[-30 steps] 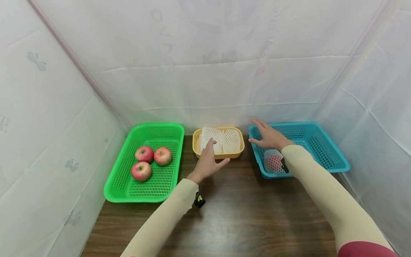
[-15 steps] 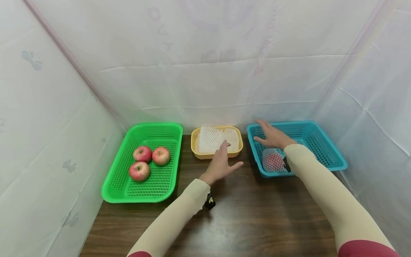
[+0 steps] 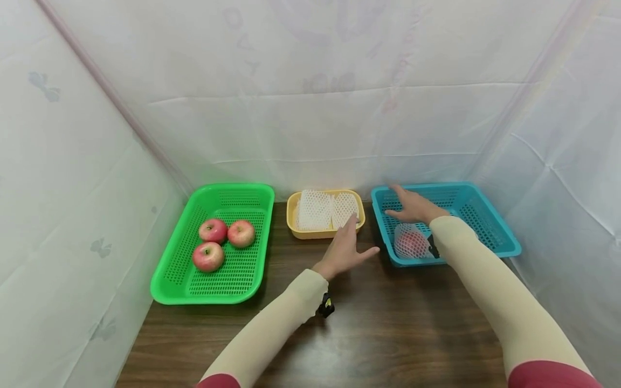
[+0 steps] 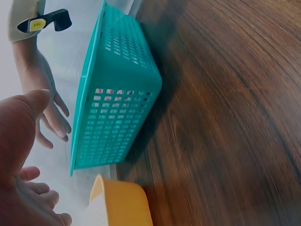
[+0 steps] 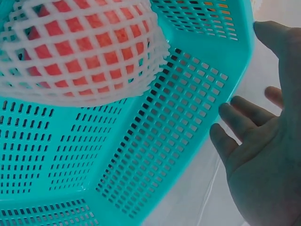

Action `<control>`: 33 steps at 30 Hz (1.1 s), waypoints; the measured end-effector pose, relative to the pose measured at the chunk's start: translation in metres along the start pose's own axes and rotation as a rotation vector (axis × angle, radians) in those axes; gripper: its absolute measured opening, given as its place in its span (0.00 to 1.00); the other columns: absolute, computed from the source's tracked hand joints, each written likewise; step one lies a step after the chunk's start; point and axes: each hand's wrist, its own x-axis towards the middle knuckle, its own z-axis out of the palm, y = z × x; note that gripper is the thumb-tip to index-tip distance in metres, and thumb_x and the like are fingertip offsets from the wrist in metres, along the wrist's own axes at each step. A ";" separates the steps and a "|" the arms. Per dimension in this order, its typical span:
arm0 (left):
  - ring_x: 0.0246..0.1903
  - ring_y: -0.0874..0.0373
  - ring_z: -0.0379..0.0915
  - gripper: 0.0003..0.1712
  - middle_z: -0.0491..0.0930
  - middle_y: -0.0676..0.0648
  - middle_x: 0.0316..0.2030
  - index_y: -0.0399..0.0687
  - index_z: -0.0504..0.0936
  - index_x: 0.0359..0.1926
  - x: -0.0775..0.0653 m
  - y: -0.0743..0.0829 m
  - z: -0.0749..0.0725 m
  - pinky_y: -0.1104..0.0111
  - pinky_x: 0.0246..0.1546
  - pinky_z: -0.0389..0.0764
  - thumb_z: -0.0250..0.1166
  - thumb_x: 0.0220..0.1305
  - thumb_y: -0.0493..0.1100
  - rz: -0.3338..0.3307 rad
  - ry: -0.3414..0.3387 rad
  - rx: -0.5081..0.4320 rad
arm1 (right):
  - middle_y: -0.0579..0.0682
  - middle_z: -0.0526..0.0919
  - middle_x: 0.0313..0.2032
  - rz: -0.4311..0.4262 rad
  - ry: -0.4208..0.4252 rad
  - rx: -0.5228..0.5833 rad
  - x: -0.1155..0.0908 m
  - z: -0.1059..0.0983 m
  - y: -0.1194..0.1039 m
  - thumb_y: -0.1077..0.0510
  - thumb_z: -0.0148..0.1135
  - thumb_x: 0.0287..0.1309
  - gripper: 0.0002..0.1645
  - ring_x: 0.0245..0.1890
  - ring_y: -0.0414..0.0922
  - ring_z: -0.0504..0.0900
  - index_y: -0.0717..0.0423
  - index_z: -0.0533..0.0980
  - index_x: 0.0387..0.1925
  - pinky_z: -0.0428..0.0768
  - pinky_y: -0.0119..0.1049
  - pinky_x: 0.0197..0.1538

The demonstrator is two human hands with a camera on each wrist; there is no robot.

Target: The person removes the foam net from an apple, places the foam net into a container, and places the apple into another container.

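Observation:
My left hand [image 3: 343, 250] hovers over the table just in front of the yellow basket [image 3: 310, 235], thumb spread and nothing held. White foam fruit nets [image 3: 315, 210] lie in that basket. Above the left part of the blue basket [image 3: 490, 229] is my right hand [image 3: 412, 207], its fingers relaxed and holding nothing. An apple in a foam net [image 3: 411, 243] rests inside the blue basket, below the right hand. The right wrist view shows this netted apple [image 5: 89, 52] up close, with the right hand [image 5: 263, 146] beside the basket rim.
A green basket [image 3: 228, 275] with three bare apples [image 3: 208, 256] stands on the left. All three baskets sit on a dark wooden table [image 3: 378, 323]. White sheeting [image 3: 310, 124] encloses the back and both sides.
My left hand has moved right, from in front of the yellow basket's middle toward its right end. The right hand has stayed nearly in place over the blue basket.

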 end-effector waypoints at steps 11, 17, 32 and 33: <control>0.70 0.52 0.55 0.57 0.57 0.47 0.72 0.47 0.42 0.77 0.002 0.014 0.017 0.57 0.66 0.64 0.63 0.60 0.66 -0.010 -0.031 -0.034 | 0.71 0.58 0.69 0.082 -0.108 -0.009 -0.006 -0.002 0.005 0.39 0.58 0.64 0.52 0.65 0.70 0.61 0.61 0.46 0.75 0.64 0.67 0.61; 0.72 0.53 0.50 0.54 0.50 0.45 0.75 0.43 0.49 0.75 0.004 0.020 0.026 0.55 0.71 0.52 0.63 0.61 0.64 0.016 -0.063 -0.022 | 0.71 0.57 0.69 0.114 -0.129 -0.031 -0.010 0.001 0.008 0.38 0.58 0.63 0.53 0.67 0.70 0.57 0.63 0.46 0.75 0.61 0.68 0.62; 0.74 0.50 0.45 0.48 0.45 0.44 0.76 0.44 0.51 0.76 0.009 0.019 0.054 0.51 0.70 0.53 0.57 0.67 0.64 0.082 -0.084 0.065 | 0.71 0.65 0.65 0.131 -0.208 -0.066 -0.018 0.005 0.008 0.36 0.57 0.63 0.51 0.65 0.69 0.62 0.66 0.53 0.72 0.63 0.66 0.61; 0.74 0.51 0.45 0.47 0.45 0.44 0.76 0.43 0.52 0.76 0.009 0.019 0.056 0.51 0.70 0.54 0.57 0.67 0.64 0.081 -0.083 0.066 | 0.71 0.65 0.65 0.136 -0.214 -0.063 -0.018 0.005 0.008 0.36 0.57 0.63 0.52 0.66 0.69 0.61 0.66 0.53 0.72 0.63 0.66 0.61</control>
